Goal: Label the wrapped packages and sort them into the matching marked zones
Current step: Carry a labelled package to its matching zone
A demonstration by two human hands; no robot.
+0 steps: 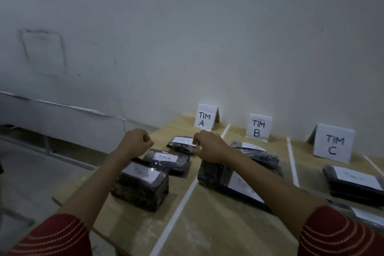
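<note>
right hand pinching fingertips together on the small far package near the worktop's back edge, left hand hovering fisted, gripping nothing

Dim, bluish light; soft wide-angle blur.

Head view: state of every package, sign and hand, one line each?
TIM A sign: upright
TIM B sign: upright
TIM C sign: upright
Zone A packages: three, labelled, lying flat
Zone B packages: labelled, flat
Zone C package: labelled, flat
Left hand: closed, empty
Right hand: touching farthest zone A package
</note>
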